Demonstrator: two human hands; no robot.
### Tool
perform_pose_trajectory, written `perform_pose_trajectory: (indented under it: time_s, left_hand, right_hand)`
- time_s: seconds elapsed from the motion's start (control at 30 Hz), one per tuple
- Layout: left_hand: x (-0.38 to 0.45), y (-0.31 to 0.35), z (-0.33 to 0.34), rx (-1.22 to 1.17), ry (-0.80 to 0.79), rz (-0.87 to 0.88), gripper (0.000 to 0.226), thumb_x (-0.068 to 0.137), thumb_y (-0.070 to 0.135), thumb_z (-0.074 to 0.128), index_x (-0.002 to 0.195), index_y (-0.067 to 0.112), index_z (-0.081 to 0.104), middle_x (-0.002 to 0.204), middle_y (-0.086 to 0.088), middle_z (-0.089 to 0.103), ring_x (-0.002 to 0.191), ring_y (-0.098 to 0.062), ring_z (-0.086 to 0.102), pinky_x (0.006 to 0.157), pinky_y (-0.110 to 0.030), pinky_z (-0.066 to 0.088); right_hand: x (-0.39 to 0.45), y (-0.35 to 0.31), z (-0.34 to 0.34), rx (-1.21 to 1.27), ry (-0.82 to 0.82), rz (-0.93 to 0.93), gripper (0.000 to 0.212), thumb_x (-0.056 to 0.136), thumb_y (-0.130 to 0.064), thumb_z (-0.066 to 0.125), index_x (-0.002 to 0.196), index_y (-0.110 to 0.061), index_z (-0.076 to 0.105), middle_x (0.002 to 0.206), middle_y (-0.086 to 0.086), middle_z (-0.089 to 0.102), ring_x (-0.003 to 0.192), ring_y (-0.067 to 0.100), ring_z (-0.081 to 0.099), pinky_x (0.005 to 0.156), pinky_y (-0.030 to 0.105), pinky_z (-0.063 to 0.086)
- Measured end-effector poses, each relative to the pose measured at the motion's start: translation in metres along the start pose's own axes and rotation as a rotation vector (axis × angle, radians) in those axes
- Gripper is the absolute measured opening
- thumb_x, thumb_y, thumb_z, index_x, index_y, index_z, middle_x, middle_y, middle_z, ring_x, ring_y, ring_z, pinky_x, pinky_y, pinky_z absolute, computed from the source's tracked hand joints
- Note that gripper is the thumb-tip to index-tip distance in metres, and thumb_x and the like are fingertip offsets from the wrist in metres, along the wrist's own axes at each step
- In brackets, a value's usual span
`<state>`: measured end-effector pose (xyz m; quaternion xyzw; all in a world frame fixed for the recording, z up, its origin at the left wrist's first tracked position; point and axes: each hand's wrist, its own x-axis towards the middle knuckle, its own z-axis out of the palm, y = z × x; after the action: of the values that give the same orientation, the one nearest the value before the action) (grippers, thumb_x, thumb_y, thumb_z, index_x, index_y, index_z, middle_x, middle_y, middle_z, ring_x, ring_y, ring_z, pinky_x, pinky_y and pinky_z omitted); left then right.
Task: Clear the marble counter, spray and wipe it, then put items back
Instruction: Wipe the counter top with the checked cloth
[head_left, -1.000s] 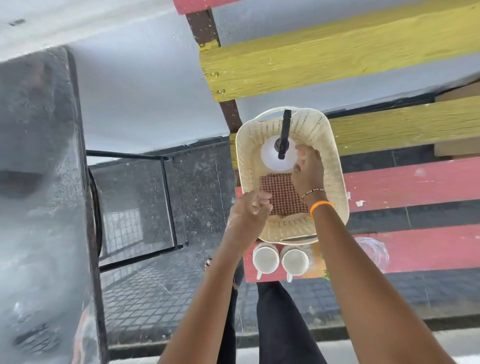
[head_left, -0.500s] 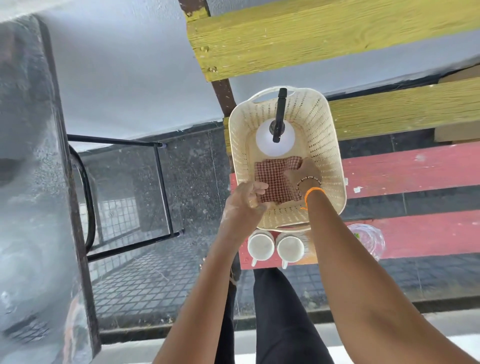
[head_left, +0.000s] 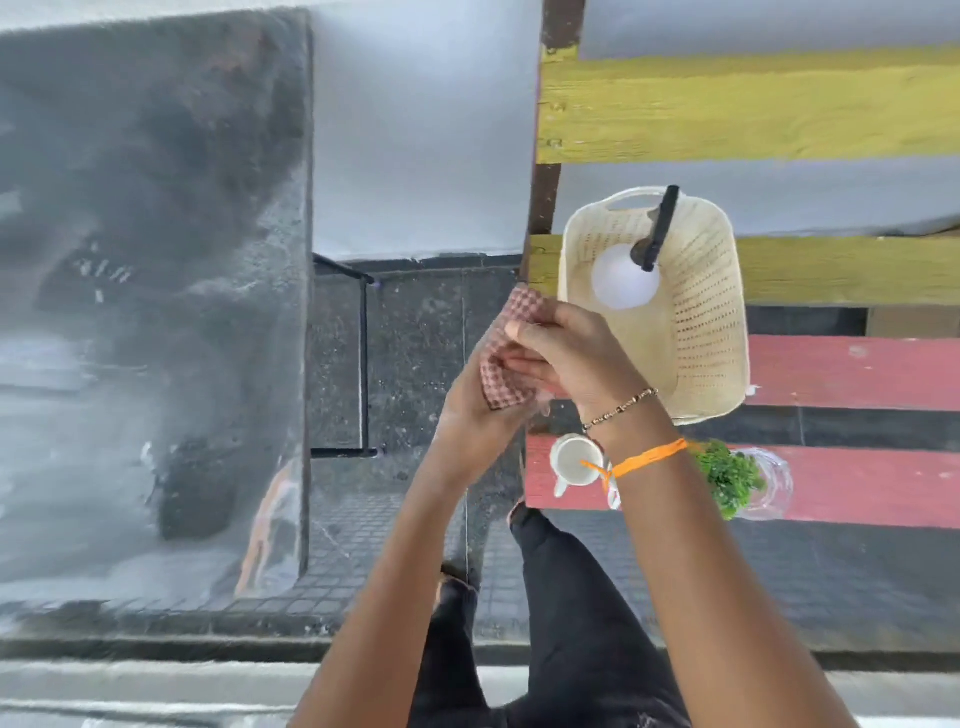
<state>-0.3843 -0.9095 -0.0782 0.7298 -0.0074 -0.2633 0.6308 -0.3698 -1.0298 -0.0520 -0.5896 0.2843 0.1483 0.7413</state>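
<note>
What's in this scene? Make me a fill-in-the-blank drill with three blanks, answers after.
1. Both hands, the left hand and right hand, hold the checked ____.
2. The spray bottle stands inside the ____.
3. The bottle's nozzle is coloured ____.
Missing words: cloth; basket; black.

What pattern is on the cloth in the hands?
A red and white check on the cloth, shown in the head view.
</note>
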Motion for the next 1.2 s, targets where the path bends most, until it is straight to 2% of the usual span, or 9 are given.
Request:
perform_pose_trajectory:
  time_s: [0.1, 0.2, 0.37, 0.47, 0.57, 0.73, 0.93, 1.1, 1.2]
  left_hand:
    - [-0.032, -0.002, -0.053, -0.261, 0.061, -0.009, 0.024, 0.082, 0.018, 0.060, 0.105, 0.015, 0.064, 0.097, -0.006, 0.068, 0.088, -0.014, 0.064, 0.078, -0.027, 0.052]
    - [-0.075, -0.011, -0.106, -0.558, 0.121, -0.006, 0.021, 0.088, 0.015, 0.050, 0.097, 0.020, 0.068, 0.088, 0.004, 0.072, 0.083, -0.007, 0.066, 0.070, -0.019, 0.052]
    - [-0.151, -0.021, -0.202, -0.890, 0.335, 0.014, 0.028, 0.083, 0.032, 0.051, 0.100, 0.014, 0.064, 0.087, 0.000, 0.069, 0.078, -0.012, 0.063, 0.064, -0.025, 0.052]
    - [-0.197, -0.034, -0.267, -0.924, 0.461, 0.059, 0.030, 0.091, 0.028, 0.039, 0.087, 0.016, 0.066, 0.078, 0.003, 0.070, 0.070, -0.010, 0.065, 0.057, -0.023, 0.052]
    - [-0.234, -0.043, -0.318, -0.955, 0.545, 0.030, 0.026, 0.087, 0.012, 0.038, 0.075, 0.011, 0.061, 0.064, 0.002, 0.067, 0.059, -0.012, 0.062, 0.049, -0.021, 0.050]
    - [-0.287, -0.055, -0.390, -0.876, 0.632, -0.003, 0.026, 0.081, 0.003, 0.034, 0.083, 0.008, 0.059, 0.079, -0.002, 0.061, 0.070, -0.016, 0.054, 0.053, -0.022, 0.049]
    - [-0.317, -0.067, -0.460, -0.875, 0.730, 0.018, 0.032, 0.069, 0.017, 0.051, 0.098, 0.007, 0.060, 0.085, -0.003, 0.061, 0.073, -0.017, 0.057, 0.065, -0.030, 0.048]
    - [-0.316, -0.074, -0.523, -0.843, 0.728, -0.060, 0.038, 0.067, 0.026, 0.059, 0.101, 0.010, 0.063, 0.084, -0.003, 0.066, 0.072, -0.017, 0.062, 0.061, -0.032, 0.050]
    - [-0.298, -0.071, -0.570, -0.814, 0.716, -0.104, 0.028, 0.071, 0.028, 0.059, 0.094, 0.014, 0.068, 0.081, -0.001, 0.072, 0.073, -0.017, 0.065, 0.063, -0.032, 0.051]
  right_hand:
    - [-0.021, -0.010, 0.058, -0.038, -0.171, -0.006, 0.022, 0.095, -0.004, 0.042, 0.109, 0.001, 0.058, 0.098, 0.020, 0.066, 0.087, 0.025, 0.067, 0.073, 0.020, 0.056]
    - [-0.046, -0.004, 0.127, -0.110, -0.288, 0.013, 0.031, 0.097, -0.005, 0.035, 0.121, 0.006, 0.052, 0.115, 0.028, 0.061, 0.106, 0.036, 0.061, 0.080, 0.026, 0.054]
    - [-0.080, 0.014, 0.238, -0.180, -0.330, -0.104, 0.025, 0.096, -0.004, 0.035, 0.103, 0.002, 0.059, 0.091, 0.015, 0.066, 0.075, 0.018, 0.067, 0.068, 0.018, 0.055]
    - [-0.087, 0.039, 0.303, -0.319, -0.172, -0.271, 0.021, 0.090, 0.000, 0.041, 0.084, -0.009, 0.058, 0.077, 0.010, 0.066, 0.063, 0.010, 0.063, 0.065, 0.019, 0.051]
    - [-0.086, 0.064, 0.354, -0.473, -0.158, -0.361, 0.015, 0.085, -0.003, 0.051, 0.092, -0.011, 0.061, 0.088, 0.013, 0.067, 0.083, 0.018, 0.064, 0.085, 0.030, 0.048]
    - [-0.097, 0.100, 0.444, -0.729, -0.460, -0.281, 0.024, 0.087, -0.022, 0.059, 0.108, -0.011, 0.063, 0.101, 0.002, 0.060, 0.095, 0.012, 0.055, 0.086, 0.031, 0.045]
    - [-0.097, 0.100, 0.517, -0.685, -0.869, -0.109, 0.003, 0.083, -0.026, 0.065, 0.084, -0.022, 0.065, 0.085, -0.007, 0.066, 0.077, 0.004, 0.060, 0.065, 0.008, 0.048]
    - [-0.067, 0.104, 0.574, -0.489, -1.148, 0.163, 0.032, 0.077, -0.017, 0.066, 0.108, -0.022, 0.058, 0.101, -0.001, 0.066, 0.088, 0.010, 0.067, 0.074, 0.022, 0.056]
    - [-0.047, 0.098, 0.625, -0.523, -1.202, 0.191, 0.026, 0.083, -0.011, 0.060, 0.108, -0.013, 0.055, 0.097, 0.003, 0.065, 0.081, 0.011, 0.067, 0.070, 0.023, 0.057]
